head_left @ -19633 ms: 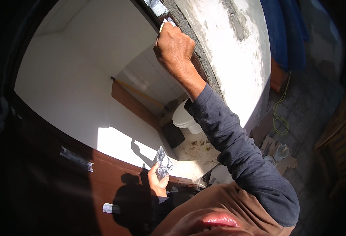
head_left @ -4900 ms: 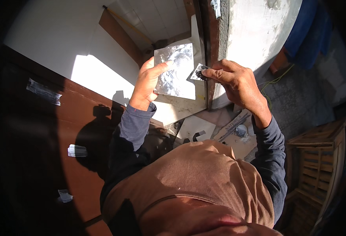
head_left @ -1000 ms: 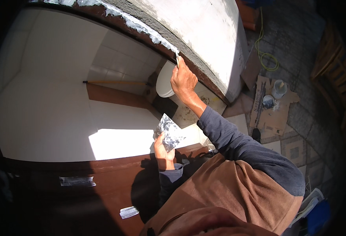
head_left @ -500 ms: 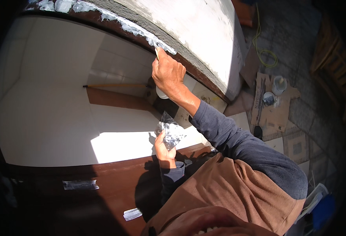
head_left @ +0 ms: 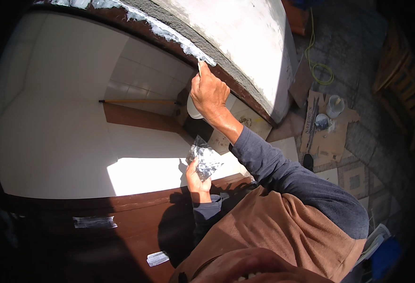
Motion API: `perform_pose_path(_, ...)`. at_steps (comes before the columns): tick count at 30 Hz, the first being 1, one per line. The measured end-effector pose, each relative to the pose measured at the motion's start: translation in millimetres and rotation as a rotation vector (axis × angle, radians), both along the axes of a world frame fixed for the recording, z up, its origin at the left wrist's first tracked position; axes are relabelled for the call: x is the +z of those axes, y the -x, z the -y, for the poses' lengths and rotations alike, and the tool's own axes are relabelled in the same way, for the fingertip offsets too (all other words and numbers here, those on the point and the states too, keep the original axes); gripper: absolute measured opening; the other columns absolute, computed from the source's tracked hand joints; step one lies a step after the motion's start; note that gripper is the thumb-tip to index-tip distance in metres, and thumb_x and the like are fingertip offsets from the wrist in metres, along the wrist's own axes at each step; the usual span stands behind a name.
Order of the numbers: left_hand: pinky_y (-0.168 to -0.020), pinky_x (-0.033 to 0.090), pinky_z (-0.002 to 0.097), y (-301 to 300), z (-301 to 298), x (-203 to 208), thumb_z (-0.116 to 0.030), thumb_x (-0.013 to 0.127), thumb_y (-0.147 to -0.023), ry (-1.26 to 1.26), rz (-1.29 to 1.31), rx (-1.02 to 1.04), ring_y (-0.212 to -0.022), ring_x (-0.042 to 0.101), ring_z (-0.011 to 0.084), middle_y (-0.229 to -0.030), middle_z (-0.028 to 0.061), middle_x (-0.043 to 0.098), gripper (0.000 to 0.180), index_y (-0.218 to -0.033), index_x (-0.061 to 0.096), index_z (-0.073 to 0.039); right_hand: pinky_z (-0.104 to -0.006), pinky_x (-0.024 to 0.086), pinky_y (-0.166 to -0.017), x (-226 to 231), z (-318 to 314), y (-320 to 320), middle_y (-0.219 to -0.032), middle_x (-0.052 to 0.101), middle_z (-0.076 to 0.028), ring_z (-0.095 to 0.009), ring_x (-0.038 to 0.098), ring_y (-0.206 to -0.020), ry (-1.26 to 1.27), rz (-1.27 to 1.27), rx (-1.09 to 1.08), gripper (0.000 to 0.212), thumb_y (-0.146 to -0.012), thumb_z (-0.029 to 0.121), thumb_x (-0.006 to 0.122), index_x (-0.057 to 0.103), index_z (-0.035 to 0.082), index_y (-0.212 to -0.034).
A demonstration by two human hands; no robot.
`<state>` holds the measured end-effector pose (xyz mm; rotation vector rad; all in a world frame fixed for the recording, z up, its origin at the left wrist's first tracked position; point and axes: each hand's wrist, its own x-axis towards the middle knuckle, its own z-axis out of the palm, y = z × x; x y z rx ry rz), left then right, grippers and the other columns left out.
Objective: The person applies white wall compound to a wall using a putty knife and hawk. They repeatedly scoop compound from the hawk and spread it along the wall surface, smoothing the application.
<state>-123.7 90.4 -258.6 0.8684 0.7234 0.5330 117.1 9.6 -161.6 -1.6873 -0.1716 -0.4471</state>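
Observation:
My right hand [head_left: 211, 92] reaches up to the dark brown frame [head_left: 245, 92], fingers closed round a slim pale-handled tool [head_left: 199, 69]. Its working end meets the lower end of a rough band of white paste [head_left: 162, 29] along the frame's edge; too little of it shows to tell a brush from a putty knife. Lower down, my left hand [head_left: 198, 186] grips a greyish, see-through flat plate [head_left: 208, 160], thumb on top. Smears of white paste lie on that plate.
A grey-edged white wall [head_left: 245, 37] borders the frame. Below is a brown sill [head_left: 136, 231] with white smeared patches. Inside are a white surface [head_left: 66, 141] and a white round container [head_left: 193, 107]. Cardboard [head_left: 332, 137] with two tubs and a yellow-green hose [head_left: 318, 70] lie right.
My right hand and its tool have moved a little right and down along the frame. My left hand keeps the plate in nearly the same place.

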Motion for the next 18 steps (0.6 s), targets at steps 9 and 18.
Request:
perform_pose_path(9, -0.079, 0.059, 0.0426, -0.5, -9.6, -4.8, -0.014, 0.064, -0.092, 0.068, -0.054, 0.031, -0.088, 0.073, 0.0257, -0.099, 0.0100, 0.074, 0.019, -0.107, 0.066, -0.003, -0.0545, 0.053, -0.066, 35.8, -1.4, -7.7, -0.078, 0.069, -0.023, -0.044, 0.068, -0.069, -0.051, -0.039, 0.083, 0.034, -0.090, 0.019, 0.054, 0.065, 0.004, -0.118)
perform_pose_path(18, -0.078, 0.059, 0.0435, -1.2, -5.0, -2.1, -0.014, 0.064, -0.092, 0.070, -0.049, 0.057, -0.085, 0.073, 0.0265, -0.096, 0.0097, 0.074, 0.018, -0.106, 0.067, -0.003, -0.0489, 0.051, -0.051, 25.7, -16.5, 0.4, -0.078, 0.068, -0.013, -0.037, 0.066, -0.059, 0.194, 0.068, 0.121, 0.048, -0.087, 0.016, 0.064, 0.050, 0.003, -0.132)
